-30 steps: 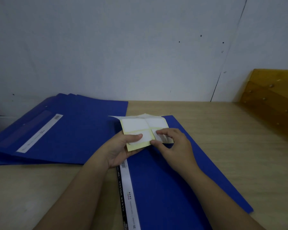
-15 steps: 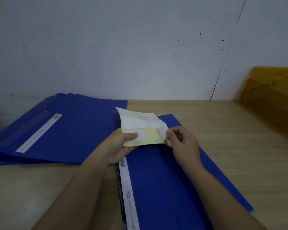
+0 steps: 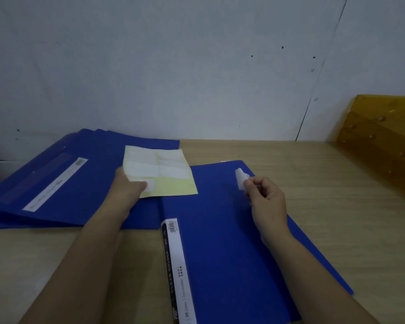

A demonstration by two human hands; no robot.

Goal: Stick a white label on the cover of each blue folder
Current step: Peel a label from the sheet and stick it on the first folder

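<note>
Pinching a small white label between thumb and fingertips, the right hand holds it curled and lifted just above the far part of the nearest blue folder, which lies flat on the wooden table in front of the person. The label is not stuck down; whether its lower edge touches the cover I cannot tell. Along the folder's left edge runs a white and black spine strip with a barcode at its far end, a cluster of coloured dots, and the printed words "CLEAR HOLDER" and "20"; the smaller print beside them is too blurred to read.

The left hand grips the yellow backing sheet at its near left corner, thumb on top, holding it over the gap between the near folder and a fanned stack of blue folders to the left. Several white labels remain on the sheet, with bare yellow backing showing at its near right part. The top folder of the stack carries its own white spine strip with a barcode at the far end; its text is unreadable.

An amber translucent tray sits at the table's far right, against the pale wall.
</note>
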